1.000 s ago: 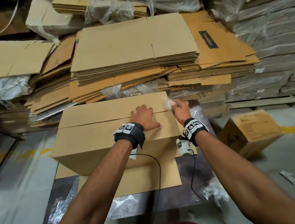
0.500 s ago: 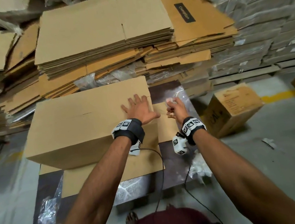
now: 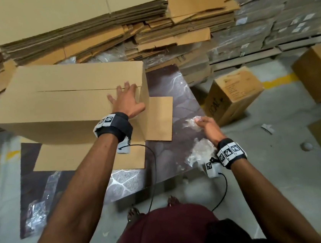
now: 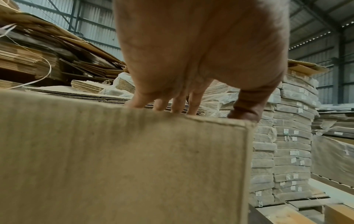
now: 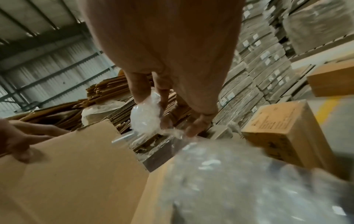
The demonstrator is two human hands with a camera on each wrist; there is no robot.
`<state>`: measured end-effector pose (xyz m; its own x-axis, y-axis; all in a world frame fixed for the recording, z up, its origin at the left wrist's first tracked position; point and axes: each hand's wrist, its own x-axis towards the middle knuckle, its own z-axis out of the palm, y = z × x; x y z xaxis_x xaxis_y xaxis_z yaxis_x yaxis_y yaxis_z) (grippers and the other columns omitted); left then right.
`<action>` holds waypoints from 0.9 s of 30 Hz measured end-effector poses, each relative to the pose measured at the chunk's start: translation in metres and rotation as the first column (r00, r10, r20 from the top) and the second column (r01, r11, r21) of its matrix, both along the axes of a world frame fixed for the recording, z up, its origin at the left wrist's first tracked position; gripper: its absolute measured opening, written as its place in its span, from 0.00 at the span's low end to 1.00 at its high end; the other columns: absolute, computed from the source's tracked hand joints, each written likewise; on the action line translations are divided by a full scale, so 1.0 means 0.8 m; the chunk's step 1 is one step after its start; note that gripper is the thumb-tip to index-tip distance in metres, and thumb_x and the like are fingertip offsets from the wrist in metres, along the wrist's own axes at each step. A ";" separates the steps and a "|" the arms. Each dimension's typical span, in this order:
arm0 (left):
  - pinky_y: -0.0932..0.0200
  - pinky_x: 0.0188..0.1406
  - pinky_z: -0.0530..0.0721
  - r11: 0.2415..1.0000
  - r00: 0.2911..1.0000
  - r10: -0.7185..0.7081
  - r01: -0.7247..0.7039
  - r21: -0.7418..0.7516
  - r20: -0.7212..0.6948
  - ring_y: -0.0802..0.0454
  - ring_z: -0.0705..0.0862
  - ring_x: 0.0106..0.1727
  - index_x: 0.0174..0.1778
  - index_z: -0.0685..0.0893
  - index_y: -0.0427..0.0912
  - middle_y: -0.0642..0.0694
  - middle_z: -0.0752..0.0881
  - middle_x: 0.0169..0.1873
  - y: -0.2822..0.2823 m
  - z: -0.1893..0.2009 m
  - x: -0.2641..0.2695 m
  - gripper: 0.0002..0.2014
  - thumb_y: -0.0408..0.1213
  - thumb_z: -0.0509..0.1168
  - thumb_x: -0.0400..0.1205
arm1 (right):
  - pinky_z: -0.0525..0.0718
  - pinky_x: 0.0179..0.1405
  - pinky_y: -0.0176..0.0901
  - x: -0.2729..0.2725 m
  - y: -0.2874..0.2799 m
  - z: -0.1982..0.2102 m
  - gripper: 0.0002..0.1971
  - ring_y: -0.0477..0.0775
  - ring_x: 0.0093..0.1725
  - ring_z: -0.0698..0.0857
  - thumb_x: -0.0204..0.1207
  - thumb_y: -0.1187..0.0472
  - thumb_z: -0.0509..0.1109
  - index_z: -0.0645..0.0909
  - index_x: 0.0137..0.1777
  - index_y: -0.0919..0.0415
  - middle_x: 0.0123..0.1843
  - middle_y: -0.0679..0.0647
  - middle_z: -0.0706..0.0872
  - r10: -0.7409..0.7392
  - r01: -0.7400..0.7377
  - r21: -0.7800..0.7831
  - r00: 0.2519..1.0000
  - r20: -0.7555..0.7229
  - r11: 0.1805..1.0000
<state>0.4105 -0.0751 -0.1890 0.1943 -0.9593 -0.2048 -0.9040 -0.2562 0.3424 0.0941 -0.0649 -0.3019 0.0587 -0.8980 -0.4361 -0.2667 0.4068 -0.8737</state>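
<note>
Holding a crumpled wad of clear plastic (image 5: 145, 118) in the fingers of the right hand (image 5: 166, 53), just past the corner of a brown cardboard box (image 5: 76, 174). Resting the left hand (image 5: 15, 145) on the top of this box at far left. To the right, a printed carton (image 5: 283, 133) behind blurred plastic film (image 5: 239, 181).

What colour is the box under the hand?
Plain light brown. The box shows best in the head view.

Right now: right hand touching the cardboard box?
Apart. Head view: the right hand, pinching crumpled clear plastic, sits well off the cardboard box, with dark tabletop showing between them.
</note>
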 end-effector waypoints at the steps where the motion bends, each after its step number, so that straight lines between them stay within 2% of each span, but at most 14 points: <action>1: 0.18 0.81 0.43 1.000 1.000 -0.001 0.001 0.001 0.000 0.36 0.51 0.89 0.85 0.65 0.49 0.44 0.55 0.90 0.001 0.000 0.000 0.44 0.41 0.72 0.70 | 0.81 0.72 0.60 -0.008 0.011 -0.002 0.03 0.60 0.62 0.86 0.85 0.56 0.70 0.85 0.51 0.52 0.60 0.57 0.89 -0.011 0.011 -0.021 1.000 -0.028 1.000; 3: 0.18 0.81 0.43 1.000 1.000 -0.006 0.006 0.002 0.004 0.37 0.51 0.90 0.85 0.65 0.49 0.44 0.55 0.90 0.002 0.000 0.001 0.44 0.41 0.72 0.70 | 0.85 0.63 0.61 -0.021 0.028 -0.012 0.07 0.63 0.54 0.87 0.85 0.56 0.69 0.86 0.50 0.57 0.54 0.62 0.90 0.040 -0.064 -0.099 0.974 -0.223 0.993; 5: 0.18 0.81 0.44 1.000 1.000 -0.012 0.012 -0.003 0.014 0.37 0.51 0.89 0.85 0.65 0.49 0.44 0.55 0.90 0.002 0.000 0.002 0.44 0.42 0.72 0.70 | 0.85 0.53 0.59 -0.023 0.043 -0.020 0.12 0.68 0.48 0.88 0.85 0.57 0.69 0.87 0.48 0.66 0.47 0.69 0.90 0.107 -0.188 -0.136 0.885 -0.452 0.973; 7: 0.17 0.81 0.46 1.000 0.999 -0.022 0.022 -0.006 0.029 0.37 0.52 0.89 0.85 0.65 0.49 0.44 0.56 0.89 0.003 -0.001 0.002 0.44 0.43 0.72 0.70 | 0.83 0.51 0.54 -0.024 0.052 -0.030 0.10 0.69 0.49 0.88 0.83 0.58 0.72 0.88 0.53 0.66 0.48 0.68 0.91 0.118 -0.250 -0.146 0.797 -0.592 0.957; 8: 0.18 0.81 0.46 1.000 0.999 -0.025 0.026 -0.005 0.037 0.37 0.52 0.89 0.85 0.65 0.49 0.44 0.56 0.89 0.004 -0.001 0.002 0.44 0.44 0.72 0.70 | 0.83 0.53 0.52 -0.022 0.058 -0.029 0.11 0.65 0.50 0.88 0.81 0.58 0.75 0.87 0.59 0.62 0.48 0.63 0.91 0.099 -0.222 -0.134 0.792 -0.602 0.966; 9: 0.18 0.81 0.47 1.000 0.999 -0.027 0.027 -0.002 0.043 0.37 0.52 0.89 0.85 0.65 0.49 0.44 0.55 0.89 0.004 -0.001 0.002 0.44 0.45 0.72 0.70 | 0.84 0.55 0.50 -0.023 0.062 -0.030 0.16 0.61 0.51 0.88 0.78 0.58 0.79 0.86 0.64 0.57 0.48 0.58 0.90 0.066 -0.179 -0.136 0.807 -0.587 0.974; 10: 0.18 0.81 0.47 1.000 0.999 -0.029 0.029 0.000 0.046 0.37 0.53 0.89 0.84 0.65 0.49 0.45 0.56 0.89 0.005 -0.001 0.003 0.44 0.45 0.71 0.70 | 0.85 0.56 0.49 -0.022 0.066 -0.027 0.19 0.58 0.50 0.87 0.75 0.59 0.82 0.85 0.64 0.54 0.48 0.54 0.89 0.023 -0.128 -0.144 0.820 -0.572 0.981; 13: 0.17 0.80 0.47 0.999 0.998 -0.043 0.043 0.005 0.045 0.37 0.53 0.89 0.84 0.65 0.49 0.45 0.56 0.89 0.009 -0.003 0.003 0.43 0.45 0.70 0.70 | 0.87 0.50 0.47 -0.021 0.073 -0.025 0.11 0.58 0.46 0.90 0.69 0.64 0.86 0.87 0.46 0.56 0.46 0.55 0.91 -0.047 -0.111 -0.215 0.785 -0.617 0.970; 14: 0.17 0.80 0.47 0.999 0.998 -0.047 0.047 0.006 0.038 0.37 0.52 0.89 0.84 0.65 0.49 0.45 0.55 0.89 0.011 -0.003 0.003 0.43 0.45 0.70 0.69 | 0.87 0.48 0.47 -0.019 0.077 -0.023 0.09 0.59 0.46 0.90 0.69 0.65 0.85 0.88 0.44 0.57 0.46 0.57 0.92 -0.037 -0.135 -0.219 0.770 -0.636 0.966; 17: 0.17 0.81 0.45 0.998 0.998 -0.058 0.058 0.011 0.021 0.36 0.51 0.89 0.84 0.64 0.49 0.45 0.54 0.90 0.016 -0.003 0.006 0.44 0.45 0.70 0.69 | 0.90 0.50 0.54 -0.017 0.086 -0.019 0.05 0.64 0.46 0.91 0.75 0.68 0.78 0.91 0.48 0.59 0.44 0.61 0.93 0.021 -0.226 -0.209 0.725 -0.688 0.951; 20: 0.17 0.81 0.42 0.997 0.997 -0.073 0.073 0.023 0.003 0.35 0.48 0.90 0.85 0.63 0.48 0.44 0.52 0.90 0.023 -0.004 0.009 0.45 0.44 0.68 0.68 | 0.89 0.58 0.55 -0.020 0.093 -0.012 0.14 0.67 0.51 0.91 0.76 0.73 0.70 0.91 0.57 0.62 0.50 0.66 0.93 0.050 -0.245 -0.171 0.696 -0.717 0.954; 22: 0.18 0.81 0.42 0.997 0.997 -0.076 0.077 0.021 -0.013 0.35 0.47 0.90 0.85 0.63 0.48 0.44 0.51 0.90 0.027 -0.004 0.011 0.45 0.43 0.68 0.68 | 0.89 0.60 0.51 -0.019 0.098 -0.004 0.22 0.62 0.51 0.91 0.73 0.76 0.69 0.90 0.64 0.59 0.53 0.61 0.93 0.011 -0.210 -0.208 0.728 -0.685 0.955; 24: 0.18 0.81 0.41 0.996 0.996 -0.084 0.085 0.018 -0.020 0.36 0.47 0.90 0.86 0.63 0.48 0.44 0.51 0.91 0.033 -0.004 0.012 0.46 0.43 0.69 0.69 | 0.90 0.58 0.46 -0.015 0.102 0.001 0.27 0.56 0.49 0.91 0.73 0.78 0.70 0.88 0.68 0.55 0.53 0.57 0.92 -0.033 -0.168 -0.249 0.764 -0.644 0.954; 27: 0.18 0.81 0.41 0.995 0.994 -0.103 0.103 0.015 -0.023 0.36 0.47 0.90 0.86 0.63 0.48 0.44 0.52 0.90 0.042 -0.006 0.017 0.45 0.43 0.70 0.69 | 0.90 0.61 0.51 -0.009 0.109 -0.001 0.20 0.57 0.53 0.91 0.74 0.75 0.71 0.91 0.62 0.57 0.56 0.56 0.93 -0.078 -0.133 -0.264 0.749 -0.658 0.955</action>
<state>0.4243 -0.0414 -0.1936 0.0899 -0.9705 -0.2237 -0.9182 -0.1678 0.3588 0.0870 0.0221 -0.3027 -0.1198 -0.9868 -0.1093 -0.8206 0.1603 -0.5485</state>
